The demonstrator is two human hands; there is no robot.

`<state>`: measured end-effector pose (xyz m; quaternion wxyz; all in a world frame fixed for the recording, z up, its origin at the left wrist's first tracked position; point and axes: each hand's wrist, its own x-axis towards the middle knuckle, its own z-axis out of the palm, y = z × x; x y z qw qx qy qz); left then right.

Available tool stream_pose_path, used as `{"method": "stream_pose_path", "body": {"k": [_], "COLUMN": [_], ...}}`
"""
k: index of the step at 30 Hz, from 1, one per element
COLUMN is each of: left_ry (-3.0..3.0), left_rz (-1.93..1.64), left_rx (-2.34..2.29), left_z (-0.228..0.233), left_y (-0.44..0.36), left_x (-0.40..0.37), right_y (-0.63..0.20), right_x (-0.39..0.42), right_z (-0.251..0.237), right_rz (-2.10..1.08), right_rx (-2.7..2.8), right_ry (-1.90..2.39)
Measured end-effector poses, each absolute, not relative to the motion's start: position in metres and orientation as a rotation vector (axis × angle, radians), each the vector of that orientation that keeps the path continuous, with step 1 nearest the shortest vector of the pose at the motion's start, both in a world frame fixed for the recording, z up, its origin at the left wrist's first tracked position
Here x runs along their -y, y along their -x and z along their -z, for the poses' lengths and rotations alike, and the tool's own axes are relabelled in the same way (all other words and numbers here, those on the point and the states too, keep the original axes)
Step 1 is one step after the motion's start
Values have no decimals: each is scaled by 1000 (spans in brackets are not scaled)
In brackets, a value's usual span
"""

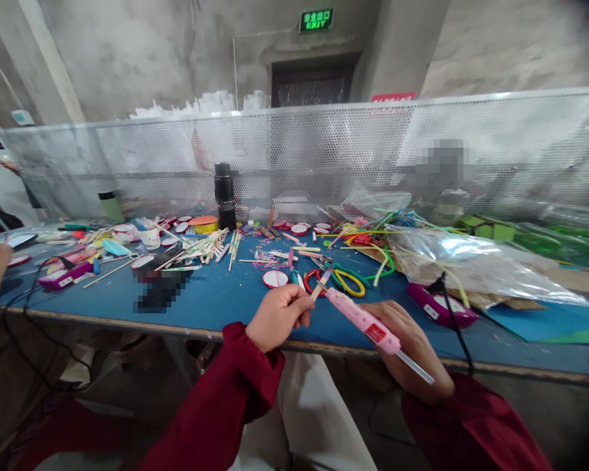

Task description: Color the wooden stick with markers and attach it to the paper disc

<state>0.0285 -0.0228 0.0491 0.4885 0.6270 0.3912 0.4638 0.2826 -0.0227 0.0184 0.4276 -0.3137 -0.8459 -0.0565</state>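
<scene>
Glue gun, pink, sits in your right hand at about five o'clock from the table's middle, over its near edge, nozzle aimed at ten o'clock. Going left to right: your left hand is closed, pinching a small flat stick right at that nozzle; your right hand is wrapped round the gun's body. No glue bead shows on the stick, so the joining looks barely begun, with loose sticks lying at eleven o'clock.
</scene>
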Motion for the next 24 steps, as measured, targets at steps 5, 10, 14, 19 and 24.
{"method": "stream_pose_path", "body": {"k": [5, 10, 14, 19, 24], "left_ry": [-1538, -1551, -1559, -1557, -1534], "left_rz": [-1133, -1139, -1140, -1140, -1138], "left_rx": [-985, -966, -956, -967, -949], "left_z": [-50, -49, -48, -46, -43], "left_y": [-28, -29, -29, -29, -29], "left_x": [22, 22, 23, 22, 22], "right_y": [-282, -283, -281, -281, -282], "right_x": [25, 25, 26, 26, 27], "right_z": [-11, -13, -17, -15, -17], "right_rz": [46, 54, 102, 112, 99], "right_rx": [2153, 2141, 2119, 2144, 2119], "right_ry": [725, 807, 783, 778, 838]}}
